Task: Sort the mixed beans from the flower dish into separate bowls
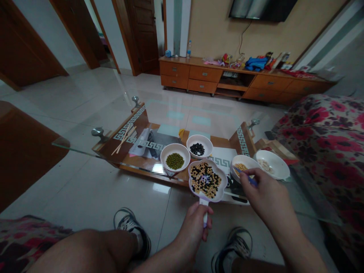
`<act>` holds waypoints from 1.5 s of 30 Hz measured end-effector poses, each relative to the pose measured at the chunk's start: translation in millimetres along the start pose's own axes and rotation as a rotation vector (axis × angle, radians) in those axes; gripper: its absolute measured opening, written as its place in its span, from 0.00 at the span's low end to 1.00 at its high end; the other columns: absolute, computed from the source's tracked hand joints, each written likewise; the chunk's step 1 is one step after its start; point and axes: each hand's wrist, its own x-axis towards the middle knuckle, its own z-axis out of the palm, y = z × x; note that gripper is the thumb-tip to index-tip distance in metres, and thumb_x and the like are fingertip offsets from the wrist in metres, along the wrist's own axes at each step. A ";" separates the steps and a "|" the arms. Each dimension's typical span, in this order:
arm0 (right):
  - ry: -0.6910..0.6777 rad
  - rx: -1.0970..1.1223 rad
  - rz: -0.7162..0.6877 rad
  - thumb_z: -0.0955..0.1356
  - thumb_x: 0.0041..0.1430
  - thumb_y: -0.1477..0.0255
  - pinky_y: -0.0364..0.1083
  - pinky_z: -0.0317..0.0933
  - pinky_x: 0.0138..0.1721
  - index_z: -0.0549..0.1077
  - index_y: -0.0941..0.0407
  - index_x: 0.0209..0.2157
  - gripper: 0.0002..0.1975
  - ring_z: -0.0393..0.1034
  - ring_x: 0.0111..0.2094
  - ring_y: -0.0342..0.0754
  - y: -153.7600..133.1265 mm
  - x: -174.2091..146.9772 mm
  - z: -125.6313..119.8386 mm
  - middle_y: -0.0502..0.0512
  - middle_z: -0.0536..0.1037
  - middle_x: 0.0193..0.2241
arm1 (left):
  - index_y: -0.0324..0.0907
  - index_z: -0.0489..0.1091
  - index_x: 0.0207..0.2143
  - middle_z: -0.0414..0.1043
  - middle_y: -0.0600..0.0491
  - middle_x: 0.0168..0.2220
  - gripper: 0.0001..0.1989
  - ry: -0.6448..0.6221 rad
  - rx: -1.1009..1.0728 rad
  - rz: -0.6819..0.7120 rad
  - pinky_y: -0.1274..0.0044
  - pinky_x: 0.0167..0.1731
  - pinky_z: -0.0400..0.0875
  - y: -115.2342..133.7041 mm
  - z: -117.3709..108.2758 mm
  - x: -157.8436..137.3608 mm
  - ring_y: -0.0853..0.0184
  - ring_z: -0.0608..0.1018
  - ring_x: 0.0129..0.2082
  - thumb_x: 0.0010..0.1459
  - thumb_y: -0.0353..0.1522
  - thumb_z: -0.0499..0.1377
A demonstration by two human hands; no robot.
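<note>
My left hand [196,222] is closed around the white handle of a flower-shaped dish [224,182], held at the front edge of the glass table. Soybeans and black beans lie mixed in it, with a purple-and-white patch in the middle. My right hand [263,187] pinches a slim blue-purple tool [252,181], its tip in a white bowl [234,161] of yellow soybeans [241,167]. Whether it is a spoon or tweezers I cannot tell. Behind the dish stand a bowl of green mung beans [174,161] and a bowl of black beans [197,149].
Another white bowl [280,170] at the right holds pale pieces. Wooden chopsticks [123,140] lie at the left of the glass table [82,151]. Papers [142,142] show on the shelf beneath. A floral sofa [327,140] stands at the right, a long cabinet [201,77] at the back.
</note>
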 end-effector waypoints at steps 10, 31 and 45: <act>-0.382 0.057 -0.330 0.62 0.60 0.65 0.43 0.54 0.27 0.72 0.54 0.36 0.11 0.73 0.29 0.48 -29.8 -20.4 20.7 0.55 0.79 0.30 | 0.41 0.64 0.31 0.60 0.59 0.20 0.15 -0.003 -0.007 0.005 0.78 0.16 0.49 1.1 -0.8 0.0 0.75 0.57 0.13 0.48 0.42 0.50; -0.473 0.053 -0.403 0.62 0.59 0.69 0.43 0.55 0.30 0.73 0.54 0.34 0.09 0.74 0.32 0.49 -35.9 -24.9 29.4 0.56 0.79 0.31 | 0.41 0.64 0.30 0.60 0.59 0.20 0.14 -0.002 -0.017 0.032 0.78 0.16 0.49 0.7 -0.7 -0.3 0.75 0.57 0.13 0.49 0.42 0.50; -0.478 0.044 -0.426 0.61 0.60 0.70 0.44 0.55 0.30 0.73 0.54 0.34 0.09 0.74 0.32 0.49 -35.8 -24.8 29.0 0.56 0.79 0.32 | 0.41 0.64 0.31 0.60 0.58 0.20 0.13 0.017 0.001 0.021 0.79 0.16 0.50 2.5 0.6 -2.6 0.75 0.57 0.14 0.50 0.40 0.49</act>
